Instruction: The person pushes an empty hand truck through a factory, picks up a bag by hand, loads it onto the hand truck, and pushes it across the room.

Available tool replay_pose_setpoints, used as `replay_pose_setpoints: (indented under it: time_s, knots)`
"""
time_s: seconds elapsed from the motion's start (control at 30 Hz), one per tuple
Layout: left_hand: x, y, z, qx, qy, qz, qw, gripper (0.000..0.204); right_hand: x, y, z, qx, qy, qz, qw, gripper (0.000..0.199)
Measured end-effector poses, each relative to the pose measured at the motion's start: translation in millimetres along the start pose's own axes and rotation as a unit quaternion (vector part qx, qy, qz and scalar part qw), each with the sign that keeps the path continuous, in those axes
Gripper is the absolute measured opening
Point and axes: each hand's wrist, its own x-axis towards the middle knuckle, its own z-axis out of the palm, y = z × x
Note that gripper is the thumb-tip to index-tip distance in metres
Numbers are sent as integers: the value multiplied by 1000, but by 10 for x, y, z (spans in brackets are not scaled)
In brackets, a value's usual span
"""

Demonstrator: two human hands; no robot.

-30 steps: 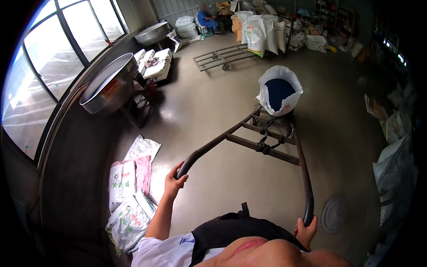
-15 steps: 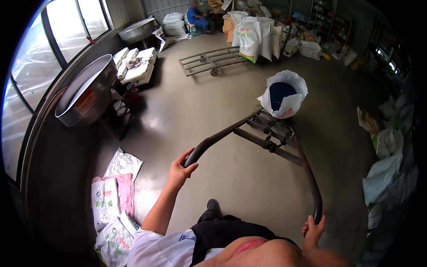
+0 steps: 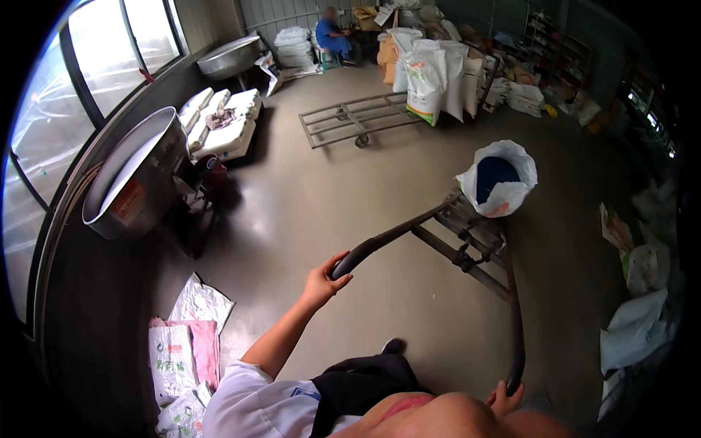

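Observation:
A dark metal hand truck stretches away in front of me, its two curved handles toward my body. My left hand is wrapped round the end of the left handle. Lower right, my right hand grips the end of the other handle; part of it is hidden behind my body. At the truck's far end stands a white woven sack with its mouth open, showing dark blue contents. The sack's lower part is hidden by the truck frame.
Ahead, a flat metal cart carries several full white sacks. Round metal hoppers stand along the left wall, near a low stack of white bags. Flattened sacks lie at left; more bags line the right. A person in blue sits far back.
The hand truck and its sack have shifted rightward in view, my left hand along with them. The surroundings sit lower in the picture, and my visible foot has moved right. Both hands keep their grip.

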Motion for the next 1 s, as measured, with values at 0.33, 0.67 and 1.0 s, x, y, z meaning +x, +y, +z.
replay_pose_setpoints:
  time_s: [0.33,0.67,1.0]
  knots:
    - [1011,-143,-205,215,10,26,976,48,-56,-573,839,-19,-58,81,995,35]
    - [1678,-293,81,237,61,34,969,34,542,73,1295,-163,12,-17,986,28]
    - [2251,-694,-273,203,21,71,976,33,-27,-200,2151,40,40,61,997,31]
